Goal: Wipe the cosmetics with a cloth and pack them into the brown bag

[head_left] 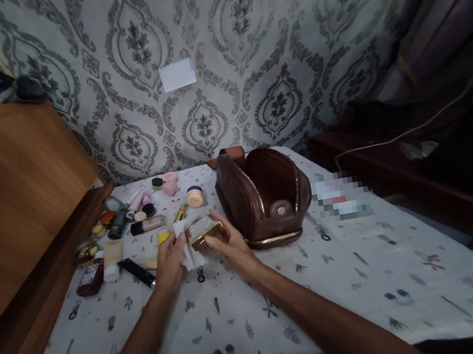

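The gold case [203, 231] has glossy, metallic-looking sides and a sparkling top. The white wipe [192, 259] looks soft and matt. The brown bag [237, 213] resembles smooth leather with a slight sheen, its zip [274, 238] shiny metal. The wooden cabinet [6, 185] appears smooth, faintly glossy.

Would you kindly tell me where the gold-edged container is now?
In the head view, the gold-edged container is in the right hand, between the white cloth and the open brown bag.
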`<state>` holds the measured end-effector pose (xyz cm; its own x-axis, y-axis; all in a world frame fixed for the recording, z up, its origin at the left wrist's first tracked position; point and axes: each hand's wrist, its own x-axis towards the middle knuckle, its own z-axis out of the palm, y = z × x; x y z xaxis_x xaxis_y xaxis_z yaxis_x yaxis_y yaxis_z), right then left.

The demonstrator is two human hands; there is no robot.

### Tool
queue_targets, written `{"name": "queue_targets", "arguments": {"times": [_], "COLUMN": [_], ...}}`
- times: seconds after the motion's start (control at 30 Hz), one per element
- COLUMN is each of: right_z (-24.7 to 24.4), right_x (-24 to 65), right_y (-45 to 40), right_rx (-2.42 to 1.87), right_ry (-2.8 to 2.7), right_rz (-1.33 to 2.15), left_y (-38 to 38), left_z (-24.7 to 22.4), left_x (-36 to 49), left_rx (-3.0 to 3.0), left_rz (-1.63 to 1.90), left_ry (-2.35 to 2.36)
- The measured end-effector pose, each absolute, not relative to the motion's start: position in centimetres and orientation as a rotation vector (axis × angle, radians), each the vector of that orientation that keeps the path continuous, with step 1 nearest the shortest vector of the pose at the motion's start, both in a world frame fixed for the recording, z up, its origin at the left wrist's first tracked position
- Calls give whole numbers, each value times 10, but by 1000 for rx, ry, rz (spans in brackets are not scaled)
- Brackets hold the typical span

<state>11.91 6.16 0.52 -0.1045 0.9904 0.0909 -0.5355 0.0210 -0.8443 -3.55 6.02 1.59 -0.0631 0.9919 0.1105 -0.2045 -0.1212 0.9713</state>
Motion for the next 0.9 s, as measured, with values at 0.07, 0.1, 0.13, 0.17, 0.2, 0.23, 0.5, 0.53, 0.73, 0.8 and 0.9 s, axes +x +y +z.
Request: {"name": "queue_targets", "arguments": {"times": [0.07,0.1,0.13,0.17,0.2,0.23,0.5,0.53,0.73,0.8,0.9], "right_z": [5,4,3,3,2,1,8,8,-1,-5,-9], "right_x": [119,119,119,118,118,117,122,123,118,116,113], "right_y": [62,63,63,63,62,62,59,58,56,58,62], "right_rx": [-700,-708,-715,-721,-726,-730,-660,-648,-725,-736,-771], "right_ry": [-973,-1004,-1026,-1040,-1047,-1044,-1042,-1041,-1057,-1038,-995], "right_rz": [1370,1331,1299,1277,1261,1252,1230,1236,1357,1382,1420], "left_y": [58,58,57,57,57,58,63,65,70,69,64], "left_z": [19,20,20,20,19,18,14,14,14,14,18], "left_x": [-34,-33,-34,-34,-35,-36,-41,-42,-50,-53,-53], "left_rx": [1133,1145,1155,1162,1167,1168,1046,1024,1018,1080,1224], "left_rz": [1391,1381,1375,1370,1366,1363,1515,1555,1657,1660,1635], "left_ry": [971,951,938,932,934,940,1064,1081,1164,1201,1240]}}
